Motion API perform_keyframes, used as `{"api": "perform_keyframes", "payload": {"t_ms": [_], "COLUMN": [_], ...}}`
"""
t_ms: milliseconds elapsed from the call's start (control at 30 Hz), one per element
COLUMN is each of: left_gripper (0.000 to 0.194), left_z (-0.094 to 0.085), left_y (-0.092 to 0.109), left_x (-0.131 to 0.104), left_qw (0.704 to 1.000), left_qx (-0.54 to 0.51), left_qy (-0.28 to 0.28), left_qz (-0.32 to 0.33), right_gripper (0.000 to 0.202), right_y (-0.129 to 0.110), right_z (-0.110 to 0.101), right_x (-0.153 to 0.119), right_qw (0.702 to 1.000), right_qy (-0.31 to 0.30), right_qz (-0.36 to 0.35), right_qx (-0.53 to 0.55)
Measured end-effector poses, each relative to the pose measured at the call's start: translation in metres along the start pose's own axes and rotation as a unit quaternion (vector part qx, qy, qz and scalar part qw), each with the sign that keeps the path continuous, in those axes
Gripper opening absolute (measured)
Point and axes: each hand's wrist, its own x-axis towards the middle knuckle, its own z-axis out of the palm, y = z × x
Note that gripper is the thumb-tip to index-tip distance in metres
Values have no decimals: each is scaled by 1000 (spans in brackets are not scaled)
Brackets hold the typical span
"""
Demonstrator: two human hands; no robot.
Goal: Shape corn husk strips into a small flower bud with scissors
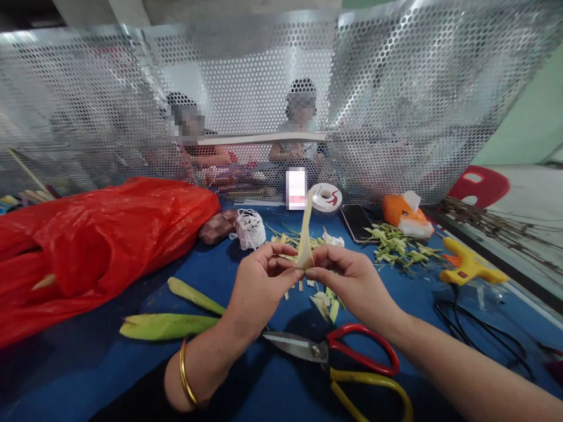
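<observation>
Between my two hands stands a pale yellow-green strip of husk or leaf point(306, 234), its narrow tip pointing up. My left hand point(266, 281) pinches its base from the left, a gold bangle on that wrist. From the right, my right hand point(347, 278) pinches the same base with thumb and forefinger. Scissors point(308, 347) with one red and one yellow handle lie below the hands. Left of my left wrist rest a green husk point(169, 326) and a narrower green piece point(193, 296). Cut scraps point(323, 302) are scattered under and behind the hands.
A red plastic bag point(109, 246) covers the left side. Farther back are white string point(250, 228), a ribbon spool point(325, 197), a phone point(357, 223), small green flowers point(398, 246) and a tissue pack point(407, 215). A yellow glue gun point(470, 264) lies right. Two people sit behind a perforated screen point(246, 76).
</observation>
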Motion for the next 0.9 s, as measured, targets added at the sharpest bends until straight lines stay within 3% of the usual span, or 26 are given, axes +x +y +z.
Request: {"api": "perform_keyframes", "payload": {"t_ms": [233,400,533,667,900], "left_gripper": [24,19,18,15,10], "left_z": [2,0,-1,0,2], "left_y": [0,1,2,0,-2], "left_x": [-2,-1,-1,-2,-2], "left_qw": [1000,991,991,995,1000], "left_qx": [-22,-93,-99,-73,11], "left_qy": [5,-10,-13,-20,-4], "left_qz": [-15,-93,-92,-61,16], "right_gripper": [7,7,10,15,22], "right_y": [0,3,5,5,1], "right_z": [3,0,-1,0,1], "right_x": [-2,-5,-6,-6,-7], "right_qw": [998,985,958,953,977], "right_qy": [15,50,61,72,81], "right_qz": [16,-129,-204,-195,-106], "right_qx": [58,-104,-190,-221,-166]}}
